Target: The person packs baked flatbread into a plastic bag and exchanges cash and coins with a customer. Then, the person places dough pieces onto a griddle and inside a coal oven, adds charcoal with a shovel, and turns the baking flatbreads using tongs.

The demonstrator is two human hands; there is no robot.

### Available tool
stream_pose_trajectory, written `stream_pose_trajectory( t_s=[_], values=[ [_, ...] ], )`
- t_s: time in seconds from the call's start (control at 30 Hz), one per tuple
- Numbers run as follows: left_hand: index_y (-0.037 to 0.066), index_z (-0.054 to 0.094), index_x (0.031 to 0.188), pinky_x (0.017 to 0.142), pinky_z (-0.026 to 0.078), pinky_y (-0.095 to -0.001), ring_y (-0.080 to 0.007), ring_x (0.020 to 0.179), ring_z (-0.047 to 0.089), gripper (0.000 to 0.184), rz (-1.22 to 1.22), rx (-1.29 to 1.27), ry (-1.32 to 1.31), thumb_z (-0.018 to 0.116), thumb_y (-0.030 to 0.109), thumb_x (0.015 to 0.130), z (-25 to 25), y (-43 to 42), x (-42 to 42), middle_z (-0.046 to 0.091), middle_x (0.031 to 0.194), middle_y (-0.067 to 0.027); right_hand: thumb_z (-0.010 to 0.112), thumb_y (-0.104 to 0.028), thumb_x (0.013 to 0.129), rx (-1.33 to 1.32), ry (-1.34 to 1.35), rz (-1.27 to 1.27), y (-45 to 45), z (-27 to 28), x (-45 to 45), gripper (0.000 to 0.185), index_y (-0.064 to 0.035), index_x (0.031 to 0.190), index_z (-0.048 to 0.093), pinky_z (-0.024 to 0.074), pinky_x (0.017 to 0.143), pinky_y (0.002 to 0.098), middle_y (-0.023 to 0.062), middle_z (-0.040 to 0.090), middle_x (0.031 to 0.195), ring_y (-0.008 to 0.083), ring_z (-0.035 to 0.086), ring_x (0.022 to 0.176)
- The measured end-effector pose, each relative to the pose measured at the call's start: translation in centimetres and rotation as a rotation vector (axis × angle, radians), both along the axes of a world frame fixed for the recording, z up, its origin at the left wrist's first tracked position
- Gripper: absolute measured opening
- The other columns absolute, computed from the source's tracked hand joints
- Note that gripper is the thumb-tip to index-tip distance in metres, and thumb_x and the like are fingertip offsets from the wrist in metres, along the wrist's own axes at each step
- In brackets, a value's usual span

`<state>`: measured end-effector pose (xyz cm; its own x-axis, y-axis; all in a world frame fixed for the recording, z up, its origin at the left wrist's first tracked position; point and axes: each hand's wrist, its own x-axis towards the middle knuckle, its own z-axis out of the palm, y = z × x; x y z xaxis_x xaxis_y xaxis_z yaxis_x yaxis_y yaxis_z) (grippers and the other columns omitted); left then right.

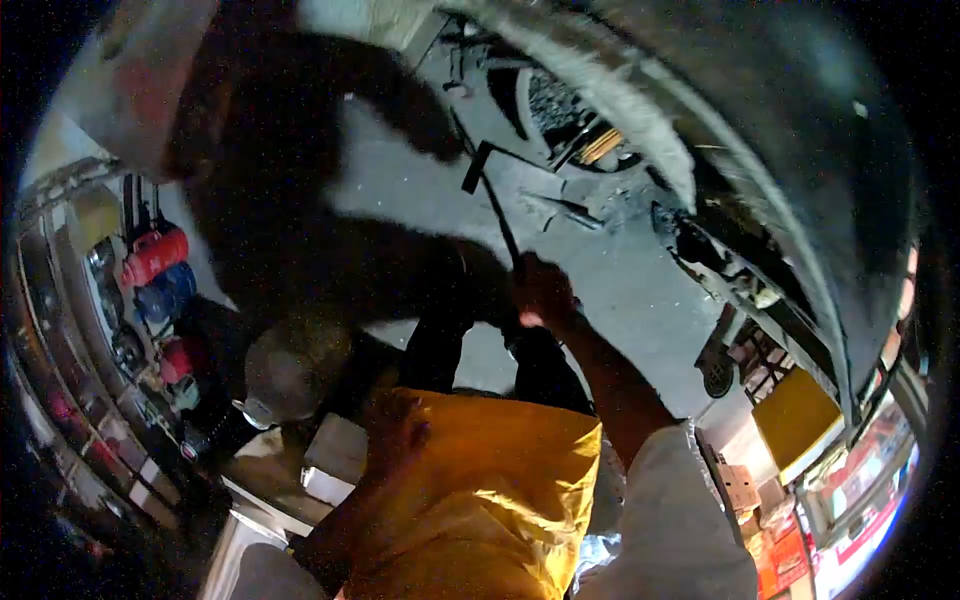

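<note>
My right hand (545, 293) is closed around a long dark rod (502, 215) that slants away over the grey floor. Near the far end of the rod is a dark blocky piece (476, 168), hammer-like in outline; I cannot tell whether it is fixed to the rod. In deep shade, my left hand (412, 428) is low in front of the yellow apron (500, 470). Its fingers do not show clearly. Beyond the rod, a flat metal tool (568, 210) lies on the floor.
A large dark curved panel (790, 130) looms at the right. Behind the rod are a round opening with grey lumps (558, 105) and a lit orange-yellow piece (602, 146). A red cylinder (157, 255) stands left, nearer a rounded grey object (295, 370). Shadow covers much floor.
</note>
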<state>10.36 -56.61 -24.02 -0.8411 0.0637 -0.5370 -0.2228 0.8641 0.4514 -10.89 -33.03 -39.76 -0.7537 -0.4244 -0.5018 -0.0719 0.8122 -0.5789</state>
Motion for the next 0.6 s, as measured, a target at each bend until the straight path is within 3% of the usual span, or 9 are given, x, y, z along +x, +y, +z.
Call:
stream_pose_trajectory(
  t_s=[0.03,0.13,0.17,0.23,0.33,0.43,0.53,0.6],
  values=[
    [0.006,0.055,0.115,0.100,0.033,-0.0532,-0.0369,0.116,0.047,0.044,0.009,-0.022,0.060,0.065,0.030,0.079,-0.9,-0.1,0.5,0.054,0.120,-0.0148,0.061,-0.023,0.084,-0.058,0.042,-0.083,-1.2,-2.2,-1.0,0.022,-0.0057,0.095,0.053,0.0509,0.068,0.0464,0.0163,0.063,0.078,0.0385,0.063,0.077],
    [0.006,0.056,0.113,0.095,0.038,-0.0523,-0.0377,0.110,0.050,0.042,0.071,-0.086,0.083,0.064,0.030,0.080,0.5,1.1,-1.8,0.055,0.116,-0.0154,0.061,-0.022,0.085,-0.184,-0.107,-0.155,-3.2,-7.0,-5.0,0.034,-0.0094,0.115,0.055,0.0495,0.078,0.0438,0.0162,0.060,0.100,0.0344,0.059,0.093],
    [0.006,0.056,0.113,0.095,0.038,-0.0523,-0.0377,0.110,0.050,0.042,0.075,-0.086,0.076,0.064,0.030,0.080,0.5,1.1,-1.9,0.055,0.116,-0.0154,0.060,-0.023,0.086,-0.056,0.193,0.036,-2.8,-10.8,-5.6,0.039,-0.0098,0.122,0.054,0.0491,0.079,0.0439,0.0171,0.059,0.104,0.0344,0.058,0.095],
    [0.007,0.058,0.110,0.089,0.042,-0.0509,-0.0395,0.102,0.053,0.037,0.110,0.029,0.132,0.062,0.030,0.081,-0.1,1.1,-2.2,0.057,0.110,-0.0162,0.058,-0.029,0.089,-0.093,0.602,0.073,-0.2,-15.3,-7.0,0.046,-0.0102,0.130,0.049,0.0479,0.082,0.0439,0.0186,0.057,0.113,0.0346,0.056,0.102],
    [0.007,0.059,0.108,0.086,0.043,-0.0495,-0.0397,0.097,0.055,0.035,0.243,0.093,-0.034,0.060,0.031,0.083,2.1,1.7,-6.2,0.058,0.106,-0.0164,0.053,-0.030,0.092,0.316,0.565,0.132,3.1,-20.2,-10.8,0.046,-0.0120,0.134,0.046,0.0452,0.088,0.0467,0.0176,0.052,0.127,0.0354,0.052,0.110],
    [0.007,0.059,0.107,0.083,0.043,-0.0486,-0.0398,0.095,0.055,0.032,0.247,0.041,-0.124,0.060,0.030,0.084,1.4,1.5,-6.9,0.059,0.105,-0.0161,0.053,-0.036,0.092,0.479,0.614,0.184,6.1,-25.6,-12.4,0.052,-0.0130,0.137,0.045,0.0405,0.095,0.0484,0.0175,0.045,0.140,0.0358,0.046,0.123],
    [0.007,0.059,0.108,0.085,0.042,-0.0488,-0.0396,0.097,0.054,0.032,0.228,0.013,-0.114,0.061,0.028,0.084,0.9,0.8,-7.2,0.058,0.106,-0.0159,0.056,-0.042,0.090,0.357,0.378,0.103,9.0,-28.6,-13.9,0.057,-0.0129,0.137,0.045,0.0404,0.095,0.0456,0.0169,0.044,0.141,0.0370,0.046,0.121],
    [0.008,0.059,0.110,0.087,0.041,-0.0492,-0.0394,0.099,0.053,0.032,0.217,0.018,-0.079,0.061,0.027,0.084,0.6,0.5,-7.6,0.058,0.108,-0.0157,0.058,-0.043,0.089,0.344,0.237,-0.152,9.8,-29.0,-13.8,0.064,-0.0123,0.142,0.039,0.0456,0.076,0.0429,0.0170,0.059,0.115,0.0325,0.057,0.094]
  ],
)
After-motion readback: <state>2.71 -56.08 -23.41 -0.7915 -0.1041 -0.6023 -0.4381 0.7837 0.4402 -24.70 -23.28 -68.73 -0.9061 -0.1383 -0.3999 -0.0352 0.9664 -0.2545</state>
